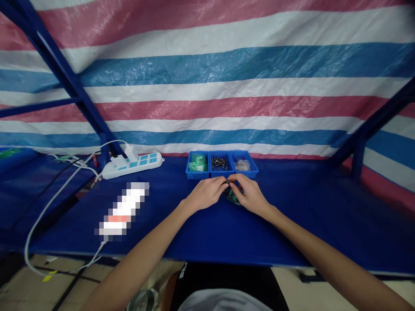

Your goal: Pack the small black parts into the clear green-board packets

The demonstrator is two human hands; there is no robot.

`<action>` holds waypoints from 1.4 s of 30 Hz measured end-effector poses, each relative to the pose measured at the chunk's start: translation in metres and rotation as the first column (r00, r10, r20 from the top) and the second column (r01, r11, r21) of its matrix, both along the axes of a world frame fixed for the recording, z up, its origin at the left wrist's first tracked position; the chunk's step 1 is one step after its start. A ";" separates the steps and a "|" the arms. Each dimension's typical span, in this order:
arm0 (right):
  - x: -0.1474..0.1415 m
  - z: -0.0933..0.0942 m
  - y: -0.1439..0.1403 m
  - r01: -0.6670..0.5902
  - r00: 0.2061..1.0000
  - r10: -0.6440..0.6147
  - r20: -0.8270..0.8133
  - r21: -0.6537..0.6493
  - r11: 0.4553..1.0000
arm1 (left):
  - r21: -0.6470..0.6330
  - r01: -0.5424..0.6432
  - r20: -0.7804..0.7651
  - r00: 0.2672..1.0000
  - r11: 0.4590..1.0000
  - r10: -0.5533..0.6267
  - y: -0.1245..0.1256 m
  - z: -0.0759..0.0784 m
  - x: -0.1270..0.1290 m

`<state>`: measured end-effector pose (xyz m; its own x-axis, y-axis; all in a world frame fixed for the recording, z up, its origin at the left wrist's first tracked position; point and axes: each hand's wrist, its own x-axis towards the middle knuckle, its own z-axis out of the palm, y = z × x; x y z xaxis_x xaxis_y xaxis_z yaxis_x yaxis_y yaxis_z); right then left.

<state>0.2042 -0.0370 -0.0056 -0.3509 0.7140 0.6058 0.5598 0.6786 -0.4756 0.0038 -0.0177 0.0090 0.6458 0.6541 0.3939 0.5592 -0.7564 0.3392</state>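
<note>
My left hand (207, 192) and my right hand (249, 194) meet over the blue table, just in front of three small blue bins. Fingertips of both are pinched together around a small dark part (227, 182), mostly covered by the fingers, so its kind does not show. Beneath and between the hands lies a dark green shiny piece (232, 197), partly hidden by my right hand. The left bin (197, 176) holds green pieces in clear wrapping. Many small black and metallic parts (219, 163) fill the middle bin, and pale small pieces (242, 165) lie in the right bin.
A white power strip (136, 165) with plugs stands at the back left of the table (207, 237). Nearer lies a blurred-out white object (125, 209) with a white cable (30, 229) looping over the left edge. Blue frame posts (69, 82) and striped sheeting (227, 65) enclose the back.
</note>
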 end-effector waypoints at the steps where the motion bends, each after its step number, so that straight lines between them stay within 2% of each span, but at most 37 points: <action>1: -0.001 0.000 0.000 -0.009 0.999 0.008 -0.035 -0.025 1.000 | -0.008 -0.006 0.008 1.000 1.000 0.006 0.000 0.000 0.000; 7: -0.005 0.002 0.000 -0.059 0.970 -0.001 -0.241 -0.241 0.969 | -0.203 0.040 0.112 0.994 0.978 -0.017 0.004 0.001 -0.001; 11: -0.006 0.001 0.001 -0.104 0.948 0.000 -0.317 -0.313 0.944 | -0.247 0.070 0.119 0.992 0.966 -0.042 0.005 0.003 -0.002; 17: -0.004 0.000 0.004 -0.136 0.926 -0.011 -0.378 -0.357 0.924 | -0.133 0.044 0.140 0.990 0.990 -0.025 0.001 0.004 -0.001; 24: -0.004 0.000 0.004 -0.179 0.917 -0.001 -0.399 -0.414 0.892 | -0.027 -0.058 0.175 0.983 0.998 0.062 0.002 -0.001 0.000; 32: -0.002 0.002 0.005 -0.141 0.940 0.008 -0.340 -0.370 0.918 | -0.002 -0.104 0.258 0.961 0.995 0.101 0.005 -0.009 0.001; 36: -0.003 -0.001 0.007 -0.133 0.938 -0.016 -0.345 -0.405 0.905 | 0.003 -0.082 0.295 0.952 0.997 0.077 0.006 -0.010 0.002; 42: -0.005 -0.005 0.008 -0.207 0.908 0.009 -0.418 -0.432 0.878 | -0.005 -0.009 0.295 0.955 1.000 0.010 0.005 -0.007 0.003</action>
